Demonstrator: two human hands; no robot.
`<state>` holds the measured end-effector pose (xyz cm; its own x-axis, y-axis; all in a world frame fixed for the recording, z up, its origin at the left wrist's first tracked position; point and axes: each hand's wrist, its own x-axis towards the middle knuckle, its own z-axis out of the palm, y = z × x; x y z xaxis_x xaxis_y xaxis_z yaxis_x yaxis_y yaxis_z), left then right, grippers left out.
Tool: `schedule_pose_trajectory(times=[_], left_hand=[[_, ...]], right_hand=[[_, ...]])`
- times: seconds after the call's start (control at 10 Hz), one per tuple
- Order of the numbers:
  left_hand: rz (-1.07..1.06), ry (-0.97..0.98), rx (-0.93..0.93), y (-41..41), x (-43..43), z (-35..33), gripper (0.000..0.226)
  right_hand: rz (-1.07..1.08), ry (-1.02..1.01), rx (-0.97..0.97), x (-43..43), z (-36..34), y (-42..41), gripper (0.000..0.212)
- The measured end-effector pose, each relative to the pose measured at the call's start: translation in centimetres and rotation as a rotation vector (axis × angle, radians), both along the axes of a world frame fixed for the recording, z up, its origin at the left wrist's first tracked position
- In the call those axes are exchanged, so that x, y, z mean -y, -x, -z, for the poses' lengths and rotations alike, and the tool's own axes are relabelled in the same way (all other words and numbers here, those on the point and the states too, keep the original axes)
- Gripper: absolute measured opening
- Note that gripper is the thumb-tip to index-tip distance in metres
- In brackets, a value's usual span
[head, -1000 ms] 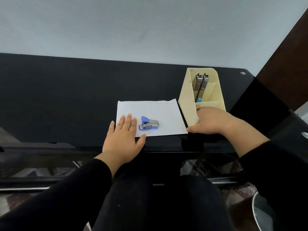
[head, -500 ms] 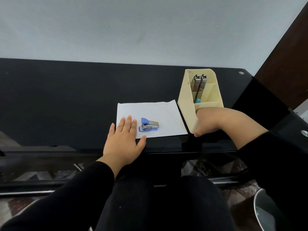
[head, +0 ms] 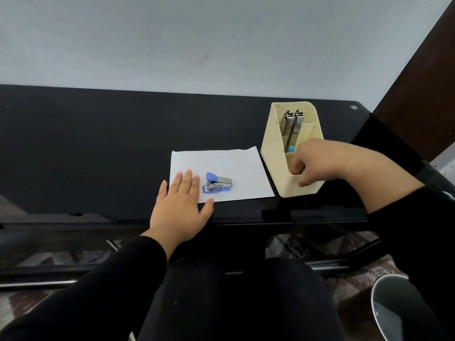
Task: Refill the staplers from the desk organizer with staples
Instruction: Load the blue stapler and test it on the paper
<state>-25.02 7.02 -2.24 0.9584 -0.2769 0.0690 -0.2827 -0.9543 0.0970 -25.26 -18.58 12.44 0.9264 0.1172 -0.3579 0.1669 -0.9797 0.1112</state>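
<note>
Stapler (head: 218,184) on paper (head: 234,163); left hand (head: 181,205) overlaps near edge

We are pressing our left hand (head: 181,205) on the paper (head: 236,166) by the stapler (head: 218,185), right hand (head: 317,163) dipping into the organizer (head: 273,153).

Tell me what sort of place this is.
Most likely a study or office workstation: a glossy black desk, a cream plastic desk organizer holding metal staplers, and a small blue stapler on a white paper sheet.
</note>
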Motion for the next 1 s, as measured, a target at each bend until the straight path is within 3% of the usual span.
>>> schedule_pose_trajectory(times=[0.2, 0.4, 0.5, 0.6, 0.7, 0.8, 1.0], left_hand=[[0.002, 0.002, 0.003, 0.0, 0.0, 0.0, 0.075], [0.001, 0.017, 0.009, 0.1, 0.0, 0.0, 0.074], [0.000, 0.024, 0.010, 0.1, 0.0, 0.0, 0.074], [0.000, 0.050, 0.011, 0.0, -0.1, 0.0, 0.072], [0.008, 0.155, 0.006, 0.1, -0.3, -0.3, 0.071], [0.021, 0.350, 0.084, 0.9, -0.4, -0.8, 0.066], [0.071, 0.404, 0.334, 2.4, 0.2, -1.7, 0.057]], right_hand=[[0.007, -0.126, 0.217, 0.6, -2.2, 0.1, 0.023], [0.111, -0.272, 0.282, 2.3, -1.0, -0.1, 0.020], [0.254, -0.491, 0.401, 2.7, -1.3, -0.4, 0.014], [0.482, -1.034, 0.476, 1.9, -1.4, -0.1, 0.015], [0.600, -1.461, 0.371, -0.3, -0.4, 0.5, 0.014], [0.713, -1.568, 0.235, -3.1, 1.8, 1.0, 0.013], [0.806, -1.476, 0.126, -7.5, 6.7, 1.2, 0.015]])
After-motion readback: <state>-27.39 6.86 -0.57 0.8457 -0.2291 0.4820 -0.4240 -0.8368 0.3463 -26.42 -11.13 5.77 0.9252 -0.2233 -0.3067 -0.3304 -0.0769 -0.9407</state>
